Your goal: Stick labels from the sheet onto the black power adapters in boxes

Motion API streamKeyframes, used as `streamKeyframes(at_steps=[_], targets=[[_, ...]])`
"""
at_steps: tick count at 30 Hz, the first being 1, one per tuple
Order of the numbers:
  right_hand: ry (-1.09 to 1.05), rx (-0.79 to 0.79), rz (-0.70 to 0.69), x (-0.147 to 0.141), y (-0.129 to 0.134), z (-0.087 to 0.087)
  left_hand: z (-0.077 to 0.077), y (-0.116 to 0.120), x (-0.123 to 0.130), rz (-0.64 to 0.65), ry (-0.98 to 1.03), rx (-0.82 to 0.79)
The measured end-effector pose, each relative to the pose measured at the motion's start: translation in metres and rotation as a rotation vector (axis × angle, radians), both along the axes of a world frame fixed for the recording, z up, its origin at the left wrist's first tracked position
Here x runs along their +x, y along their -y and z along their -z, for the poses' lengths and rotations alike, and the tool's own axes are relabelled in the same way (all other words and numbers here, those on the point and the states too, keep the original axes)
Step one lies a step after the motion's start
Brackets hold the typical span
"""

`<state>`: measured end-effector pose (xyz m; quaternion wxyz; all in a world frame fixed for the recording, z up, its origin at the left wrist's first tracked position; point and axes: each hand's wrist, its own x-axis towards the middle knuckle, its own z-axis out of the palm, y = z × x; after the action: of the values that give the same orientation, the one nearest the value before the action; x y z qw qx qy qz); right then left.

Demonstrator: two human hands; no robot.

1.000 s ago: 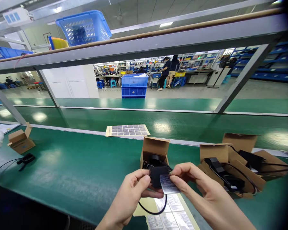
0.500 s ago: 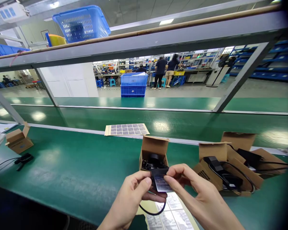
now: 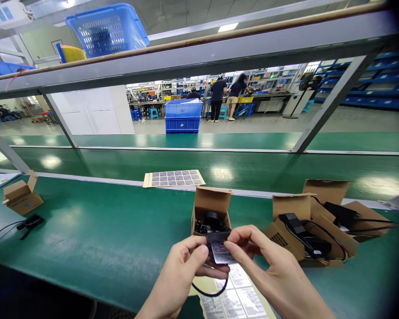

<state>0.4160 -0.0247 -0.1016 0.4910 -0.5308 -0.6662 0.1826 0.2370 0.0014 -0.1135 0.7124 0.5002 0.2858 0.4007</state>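
My left hand grips a small black power adapter between thumb and fingers, with a loop of black cable hanging below it. On the adapter's upper face lies a printed label, grey and glossy. My right hand pinches the label's right edge between thumb and forefinger. Whether the label is fully stuck down I cannot tell. Under the hands is a sheet of printed labels on yellowish backing. Just beyond them stands an open cardboard box with black cable and a dark round part inside.
Open boxes with black adapters and cables stand to the right. Another label sheet lies across the bench's white strip. At left are a small carton and a bundled black cable. A shelf beam crosses overhead; people stand far behind.
The view has shifted slightly, so the bench items sit a little further left. Both hands keep their hold on the adapter and label, with hardly any movement.
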Motion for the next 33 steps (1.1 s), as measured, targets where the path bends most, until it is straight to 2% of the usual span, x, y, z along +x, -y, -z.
streamKeyframes(at_steps=[17, 24, 33], targets=[[0.059, 0.01, 0.03, -0.001, 0.002, 0.001, 0.002, 0.003, 0.001, -0.032, -0.009, 0.007], [0.089, 0.052, 0.07, -0.006, 0.001, -0.004, 0.002, 0.005, 0.001, -0.039, -0.019, 0.009], [0.267, 0.289, 0.178, -0.014, 0.003, -0.003, -0.002, 0.008, 0.005, -0.072, -0.024, 0.049]])
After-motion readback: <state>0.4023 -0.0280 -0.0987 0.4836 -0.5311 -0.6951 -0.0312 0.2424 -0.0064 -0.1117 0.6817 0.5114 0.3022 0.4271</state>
